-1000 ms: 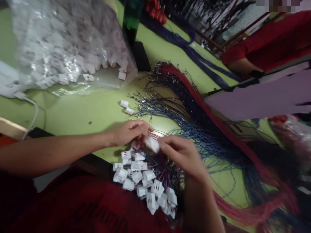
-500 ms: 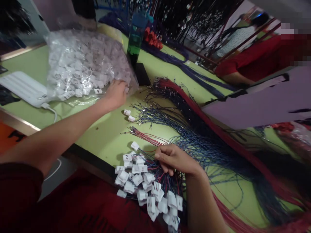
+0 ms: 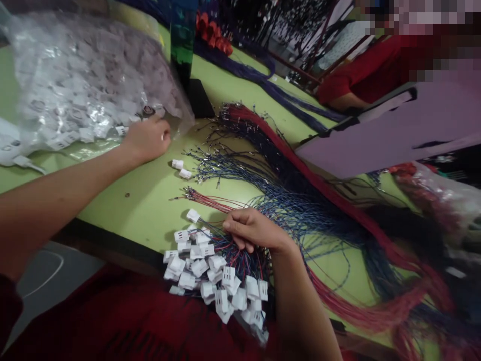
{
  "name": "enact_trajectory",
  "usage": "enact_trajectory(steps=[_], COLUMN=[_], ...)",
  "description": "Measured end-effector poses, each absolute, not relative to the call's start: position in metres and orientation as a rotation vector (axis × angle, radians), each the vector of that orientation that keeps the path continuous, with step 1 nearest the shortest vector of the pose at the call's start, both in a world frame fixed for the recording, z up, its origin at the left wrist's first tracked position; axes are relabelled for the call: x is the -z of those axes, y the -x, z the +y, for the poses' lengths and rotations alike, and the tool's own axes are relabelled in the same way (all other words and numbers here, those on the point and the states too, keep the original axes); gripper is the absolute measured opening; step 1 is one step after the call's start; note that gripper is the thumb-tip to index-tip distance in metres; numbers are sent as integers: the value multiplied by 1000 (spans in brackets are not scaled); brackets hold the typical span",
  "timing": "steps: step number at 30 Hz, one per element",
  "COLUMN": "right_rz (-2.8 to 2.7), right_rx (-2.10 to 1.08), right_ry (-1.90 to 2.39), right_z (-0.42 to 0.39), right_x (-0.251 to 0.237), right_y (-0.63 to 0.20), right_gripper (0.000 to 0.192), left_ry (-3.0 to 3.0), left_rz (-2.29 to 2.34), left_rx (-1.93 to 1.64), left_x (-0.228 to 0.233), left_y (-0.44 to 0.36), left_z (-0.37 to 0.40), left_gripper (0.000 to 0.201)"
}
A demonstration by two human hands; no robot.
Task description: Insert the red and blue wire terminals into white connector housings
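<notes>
At the open edge of a clear plastic bag (image 3: 93, 85) full of white connector housings, my left hand (image 3: 148, 138) has its fingers curled. A small white bit, apparently a connector housing, shows between thumb and finger. My right hand (image 3: 253, 229) is closed over thin wires, its fingers bent down onto them. One white connector (image 3: 193, 215) is on a wire running towards that hand. Below it lies a pile of wired white connectors (image 3: 201, 265) at the table edge. Two loose white housings (image 3: 180, 169) rest between my hands, beside red wires (image 3: 210, 199) with metal terminals.
Blue wires (image 3: 278, 200) and a long red bundle (image 3: 285, 150) stretch across the green table (image 3: 139, 215). A green-tinted bottle (image 3: 183, 45) and a dark flat object (image 3: 202, 98) stand behind. A white power bank (image 3: 9, 145) sits left. Another person's red sleeve (image 3: 349, 85) shows beyond a purple panel (image 3: 398, 135).
The view has shifted, so most things sit further left and higher. My left hand has drawn slightly back from the bag with its fingers more curled. My right hand stays over the wires.
</notes>
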State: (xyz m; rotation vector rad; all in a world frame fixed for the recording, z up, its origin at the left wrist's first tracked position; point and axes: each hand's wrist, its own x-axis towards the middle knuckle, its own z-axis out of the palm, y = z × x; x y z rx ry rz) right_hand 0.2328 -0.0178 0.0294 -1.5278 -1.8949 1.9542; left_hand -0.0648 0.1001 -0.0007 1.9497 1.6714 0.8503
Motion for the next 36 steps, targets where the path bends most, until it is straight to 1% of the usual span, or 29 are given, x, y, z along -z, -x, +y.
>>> enact_trajectory(steps=[2, 3, 4, 5, 6, 7, 9, 10, 12, 15, 18, 20, 22, 24, 26, 28, 31, 34, 36], right_rz=[-1938, -1969, -2000, -2028, -2050, -2071, -2159, -2250, -2471, -2554, -2241, -1990, -1820, -1760, -1798, -1898, -2129, -2258, -2139], right_rx=[-1951, -1918, -1827, -1665, -1439, -1181, -728, -579, -420, -367, -502, -637, -754, -865, -912, -807, -545, -432, -464], right_ry=[1527, 1530, 1544, 1573, 1611, 1645, 1687, 1709, 1749, 1781, 1785, 1766, 1711, 1626, 1530, 1479, 1526, 1602, 1641], right_z=[-20, -21, -22, -22, -22, -21, -17, -13, -6, 2, 2, -1, -6, -12, -15, -15, -11, -8, -9], right_x=[-31, -32, -32, -32, -31, -30, -27, -24, -19, -10, -7, -11, -19, -29, -37, -36, -19, 3, 8], right_y=[-233, -233, -231, -229, -226, -222, -211, -205, -196, -197, -213, -224, -227, -221, -211, -203, -203, -216, -226], right_gripper=[32, 30, 27, 24, 21, 17, 13, 13, 13, 14, 13, 11, 9, 8, 8, 9, 9, 14, 16], left_ry=[-1674, -1425, -1322, -1263, -1219, -1154, -740, -613, -600, -982, -1379, -1450, -1422, -1388, -1386, -1383, -1354, -1309, -1247], left_rz=[1631, 1569, 1519, 1467, 1407, 1323, 976, 886, 894, 1060, 1015, 968, 930, 877, 838, 849, 889, 900, 896], left_rx=[-952, -1014, -1036, -1036, -1039, -1055, -1073, -983, -752, -485, -492, -493, -397, -323, -352, -422, -459, -472, -442], left_x=[-16, -27, -38, -48, -57, -63, -66, -62, -46, -18, -3, -4, -8, -12, -13, -12, -7, -3, -2], left_y=[69, 71, 72, 72, 70, 66, 52, 42, 22, 2, 1, 3, 3, 2, 1, 2, 3, 3, 0], left_z=[98, 98, 97, 94, 90, 83, 65, 54, 32, 6, -2, -1, 1, 2, 2, 3, 4, 4, 3], left_gripper=[21, 27, 36, 40, 49, 50, 44, 46, 50, 42, 35, 35, 35, 37, 36, 38, 42, 32, 25])
